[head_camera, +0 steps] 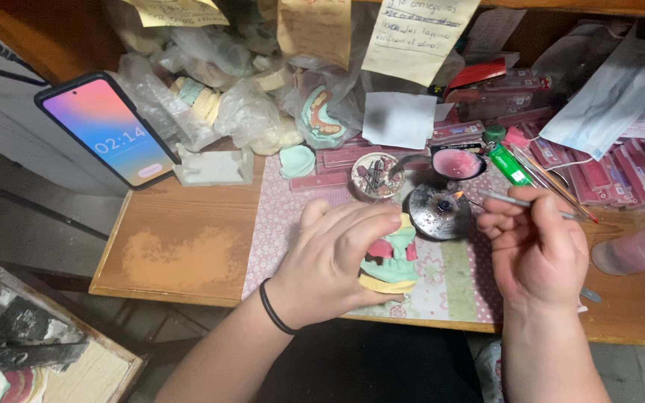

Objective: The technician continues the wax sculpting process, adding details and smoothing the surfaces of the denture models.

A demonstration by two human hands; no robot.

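Wax-up step, judged: L hand (pixel 334 261) gripped green-pink denture model (pixel 391 257) over patterned mat (pixel 457 280); R hand (pixel 535 250) pinched thin metal instrument (pixel 520 200), tip at lit spirit burner (pixel 439 210); next called for steady carry of heated tip to model.

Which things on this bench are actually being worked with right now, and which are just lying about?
In use:
- dental model, green and yellow with pink wax, held in the left hand
- thin metal tool, in the right hand, tip near the flame
- small burner, lit

Lying about:
- phone, propped up
- green lighter
- face mask
- bagged casts
- plastic bottle
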